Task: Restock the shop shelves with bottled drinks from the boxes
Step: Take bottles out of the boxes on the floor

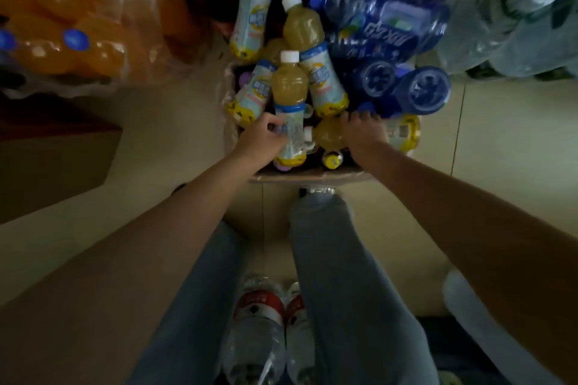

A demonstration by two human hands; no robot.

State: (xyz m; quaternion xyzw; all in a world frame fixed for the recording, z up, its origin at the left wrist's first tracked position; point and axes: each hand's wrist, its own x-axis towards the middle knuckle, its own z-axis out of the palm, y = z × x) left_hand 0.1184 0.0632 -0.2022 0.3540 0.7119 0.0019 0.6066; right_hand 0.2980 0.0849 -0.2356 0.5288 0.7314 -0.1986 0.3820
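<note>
Labels on the yellow juice bottles are pale blue with a yellow band at the base; the print is too blurred to read. The shrink-wrapped pack of blue water bottles point(391, 31) carries white lettering I cannot make out.

Count of juice bottles in view at the cardboard box point(312, 177): about seven, heaped over it and pointing different ways, most with white caps. Darker bottles sit lower in the box, one with a yellow cap point(332, 159).

Left hand point(262, 137): fingers curled round the labelled lower half of one juice bottle point(289, 103), which stands roughly upright near the box's near-left corner, cap away from the person.

Right hand point(362, 131): fingers bent down over a juice bottle lying on its side point(330, 134) at the box's near-right part, gripping it from above.

A wrapped pack of orange soda bottles point(78, 25) with blue caps, four caps visible, lies at far left on the floor. Two clear water bottles with red labels point(259, 309) lie between the person's legs.
</note>
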